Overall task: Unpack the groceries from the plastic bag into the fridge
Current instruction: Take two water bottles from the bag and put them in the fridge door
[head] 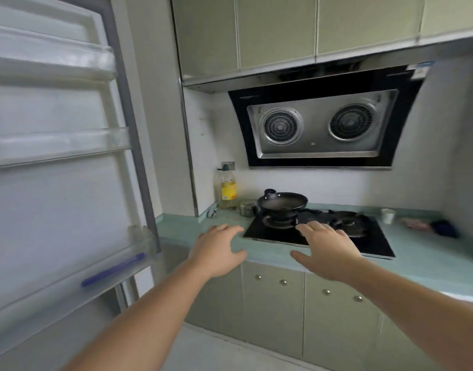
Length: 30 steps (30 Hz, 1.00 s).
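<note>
The fridge door point(56, 183) stands open on the left, its white inner side facing me with clear door shelves point(58, 145) that look bare. My left hand point(216, 250) is stretched forward, fingers spread, holding nothing, over the front edge of the green counter point(176, 228). My right hand point(326, 250) is also spread and holds nothing, over the near edge of the black gas hob point(377, 245). No plastic bag and no groceries are in view. The fridge's inside is out of frame.
A black wok point(283, 203) sits on the left burner. A yellow oil bottle point(227, 188) and a small metal pot point(247, 208) stand in the corner. A white cup point(388, 216) is at the right. A range hood point(323, 124) hangs above, with cabinets point(275, 303) below.
</note>
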Each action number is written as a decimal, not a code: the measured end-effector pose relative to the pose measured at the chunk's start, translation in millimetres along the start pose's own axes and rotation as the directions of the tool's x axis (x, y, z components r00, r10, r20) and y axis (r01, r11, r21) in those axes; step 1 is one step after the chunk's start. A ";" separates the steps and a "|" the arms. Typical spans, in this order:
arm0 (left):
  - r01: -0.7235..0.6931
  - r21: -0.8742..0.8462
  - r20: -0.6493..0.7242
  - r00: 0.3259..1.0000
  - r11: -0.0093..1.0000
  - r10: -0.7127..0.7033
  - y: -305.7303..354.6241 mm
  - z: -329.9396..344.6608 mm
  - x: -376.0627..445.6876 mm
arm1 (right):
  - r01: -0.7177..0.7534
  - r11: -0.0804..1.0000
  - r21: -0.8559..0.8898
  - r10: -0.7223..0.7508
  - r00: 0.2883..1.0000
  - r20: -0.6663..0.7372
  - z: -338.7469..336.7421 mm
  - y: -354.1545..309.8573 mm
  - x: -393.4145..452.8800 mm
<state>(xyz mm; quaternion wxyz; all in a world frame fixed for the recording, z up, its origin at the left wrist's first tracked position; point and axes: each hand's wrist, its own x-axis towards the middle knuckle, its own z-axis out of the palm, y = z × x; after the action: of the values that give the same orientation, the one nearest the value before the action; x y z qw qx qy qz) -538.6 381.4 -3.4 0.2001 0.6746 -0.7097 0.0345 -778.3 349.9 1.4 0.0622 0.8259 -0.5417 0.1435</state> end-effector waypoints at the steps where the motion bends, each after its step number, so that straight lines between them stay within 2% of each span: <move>1: -0.047 -0.014 0.003 0.999 0.999 0.047 10.7 7.8 8.5 | -0.060 0.998 -0.018 0.059 0.998 -0.008 -3.8 12.2 -10.7; 6: -0.307 -0.086 0.034 0.950 0.948 0.310 61.4 46.5 28.5 | -0.357 0.928 -0.106 0.351 0.934 -0.070 -16.8 45.0 -79.5; 9: -0.459 -0.138 0.046 0.882 0.878 0.469 88.1 62.3 20.5 | -0.505 0.846 -0.171 0.501 0.863 -0.070 -19.4 48.0 -129.9; 13: -0.561 -0.255 0.099 0.795 0.787 0.598 130.6 76.7 -5.4 | -0.663 0.713 -0.230 0.663 0.743 -0.087 -37.2 43.6 -202.8; 17: -0.633 -0.351 0.108 0.705 0.690 0.701 186.7 74.2 -44.0 | -0.775 0.589 -0.229 0.767 0.625 -0.144 -62.2 37.6 -274.2; 22: -0.691 -0.429 0.122 0.593 0.582 0.796 257.6 64.1 -96.8 | -0.849 0.465 -0.253 0.835 0.515 -0.192 -94.7 35.9 -357.3; 30: -0.727 -0.479 0.195 0.458 0.492 0.867 350.7 68.9 -200.6 | -0.931 0.316 -0.182 0.914 0.350 -0.204 -112.9 36.8 -487.9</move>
<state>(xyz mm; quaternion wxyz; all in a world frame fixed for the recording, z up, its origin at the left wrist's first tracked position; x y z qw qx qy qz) -893.7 579.4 -55.4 0.1138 0.2012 -0.9634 -0.1358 -1012.5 792.0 -41.7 0.0966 0.3481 -0.9265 0.1051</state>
